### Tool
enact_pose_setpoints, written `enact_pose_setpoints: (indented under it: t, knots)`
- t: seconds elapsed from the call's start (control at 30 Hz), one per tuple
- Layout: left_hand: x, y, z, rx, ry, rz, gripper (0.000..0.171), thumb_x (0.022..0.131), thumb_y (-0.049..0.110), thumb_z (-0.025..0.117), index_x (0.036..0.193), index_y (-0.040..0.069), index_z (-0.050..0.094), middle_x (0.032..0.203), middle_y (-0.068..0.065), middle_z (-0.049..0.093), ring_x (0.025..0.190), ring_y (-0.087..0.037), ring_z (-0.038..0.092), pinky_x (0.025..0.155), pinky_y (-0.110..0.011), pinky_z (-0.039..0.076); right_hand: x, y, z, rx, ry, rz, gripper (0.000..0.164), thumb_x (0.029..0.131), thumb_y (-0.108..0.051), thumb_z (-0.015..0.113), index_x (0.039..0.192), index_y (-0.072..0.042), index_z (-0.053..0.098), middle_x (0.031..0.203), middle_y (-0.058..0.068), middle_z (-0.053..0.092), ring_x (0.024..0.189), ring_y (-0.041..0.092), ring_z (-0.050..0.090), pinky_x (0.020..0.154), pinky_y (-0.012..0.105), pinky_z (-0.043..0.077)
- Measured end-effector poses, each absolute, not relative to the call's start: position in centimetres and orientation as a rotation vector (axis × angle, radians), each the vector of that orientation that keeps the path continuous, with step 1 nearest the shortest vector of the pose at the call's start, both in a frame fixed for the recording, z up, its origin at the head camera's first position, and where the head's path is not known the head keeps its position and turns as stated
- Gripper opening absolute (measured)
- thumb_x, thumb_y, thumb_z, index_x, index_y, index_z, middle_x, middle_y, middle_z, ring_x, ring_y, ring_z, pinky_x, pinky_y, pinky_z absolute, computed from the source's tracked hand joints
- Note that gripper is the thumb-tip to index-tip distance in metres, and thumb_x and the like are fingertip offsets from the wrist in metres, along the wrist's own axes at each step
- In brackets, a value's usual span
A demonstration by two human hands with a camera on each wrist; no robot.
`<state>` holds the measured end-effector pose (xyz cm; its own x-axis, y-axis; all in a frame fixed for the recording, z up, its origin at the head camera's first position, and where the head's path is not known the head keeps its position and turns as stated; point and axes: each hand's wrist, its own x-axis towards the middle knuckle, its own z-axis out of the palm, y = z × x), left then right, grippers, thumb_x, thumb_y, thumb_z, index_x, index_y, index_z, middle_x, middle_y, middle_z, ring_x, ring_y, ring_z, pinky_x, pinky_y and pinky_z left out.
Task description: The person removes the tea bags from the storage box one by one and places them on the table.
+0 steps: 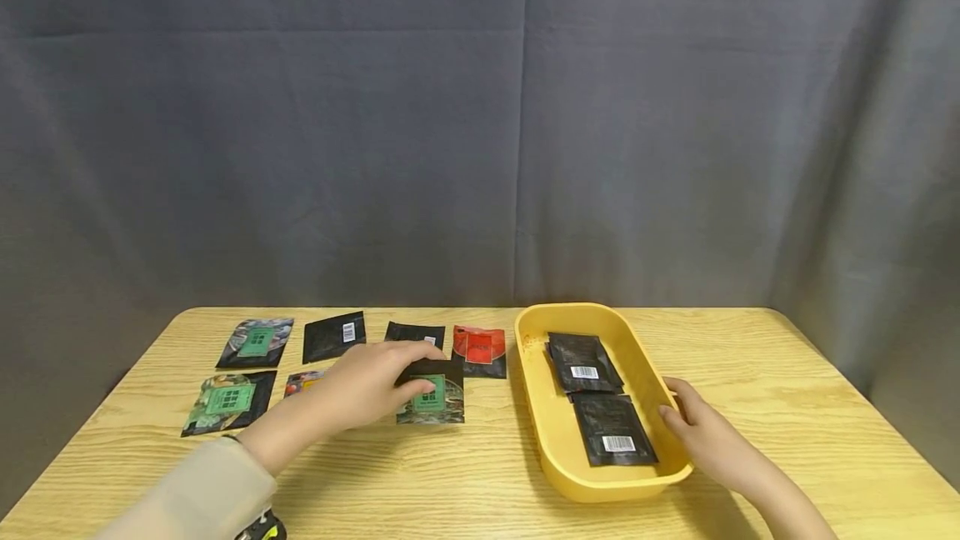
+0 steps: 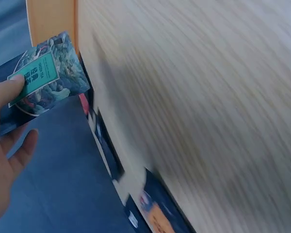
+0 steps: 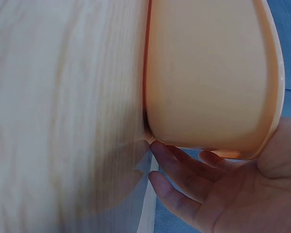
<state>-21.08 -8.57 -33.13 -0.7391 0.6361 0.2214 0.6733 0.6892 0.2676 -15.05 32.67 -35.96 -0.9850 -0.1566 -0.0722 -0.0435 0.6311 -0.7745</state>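
My left hand (image 1: 360,386) pinches a tea sachet (image 1: 452,400) between thumb and fingers. The sachet has a dark top and a green label, and in the left wrist view its patterned front (image 2: 70,73) is raised off the table. A yellow plastic bin (image 1: 534,423) stands to the right of it. Black sachets with white barcode stickers lie inside, one pile (image 1: 581,357) at the far end and another sachet (image 1: 611,423) nearer. With its thumb at the rim and fingers against the outer wall, my right hand (image 1: 708,438) grips the bin's right side.
Left of the bin lie a red-and-black sachet (image 1: 480,348), black sachets (image 1: 326,340) and green-labelled ones (image 1: 258,342) (image 1: 228,400). A colourful sachet (image 1: 298,382) is partly hidden behind the left forearm. A grey curtain (image 1: 375,148) hangs behind the wooden table (image 1: 450,490).
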Motion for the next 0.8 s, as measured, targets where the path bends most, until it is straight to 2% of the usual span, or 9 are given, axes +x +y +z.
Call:
enact_pose_setpoints:
  t: [0.17, 0.4, 0.57, 0.8]
  knots:
    - [-21.7, -10.1, -33.6, -1.025, -2.849, -0.524, 0.04, 0.093, 0.026, 0.07, 0.131, 0.016, 0.063, 0.128, -0.004, 0.065, 0.109, -0.024, 0.066, 0.083, -0.044, 0.055, -15.1, 32.6, -35.9, -0.16, 2.707, -1.285, 0.043, 0.105, -0.002, 0.041, 0.142, 0.014, 0.026, 0.126, 0.033, 0.053, 0.111, 0.036, 0.06, 0.087, 0.044, 0.053]
    - [-23.1, -11.7, -33.8, -0.835, -3.036, -0.632, 0.041, 0.092, 0.026, 0.072, 0.131, 0.02, 0.062, 0.124, -0.003, 0.066, 0.085, -0.013, 0.067, 0.074, -0.038, 0.054, -15.1, 32.5, -35.9, -0.159, 2.731, -1.258, 0.042, 0.105, -0.002, 0.041, 0.141, 0.014, 0.027, 0.126, 0.033, 0.054, 0.111, 0.036, 0.06, 0.087, 0.044, 0.052]
    - [-24.0, -12.3, -34.3, -0.77, -3.12, -0.667, 0.043, 0.092, 0.025, 0.071, 0.133, 0.017, 0.061, 0.128, -0.006, 0.064, 0.097, -0.02, 0.067, 0.083, -0.044, 0.053, -15.1, 32.7, -35.9, -0.163, 2.732, -1.249, 0.042, 0.105, -0.002, 0.04, 0.141, 0.014, 0.027, 0.126, 0.032, 0.054, 0.113, 0.037, 0.058, 0.087, 0.044, 0.052]
    - [-24.5, -12.5, -35.2, -0.731, -3.139, -0.658, 0.047, 0.091, 0.026, 0.073, 0.135, 0.018, 0.059, 0.128, -0.006, 0.064, 0.102, -0.024, 0.066, 0.084, -0.047, 0.053, -15.2, 32.7, -36.0, -0.16, 2.719, -1.255, 0.042, 0.105, -0.002, 0.04, 0.141, 0.014, 0.027, 0.124, 0.031, 0.055, 0.11, 0.035, 0.06, 0.084, 0.041, 0.053]
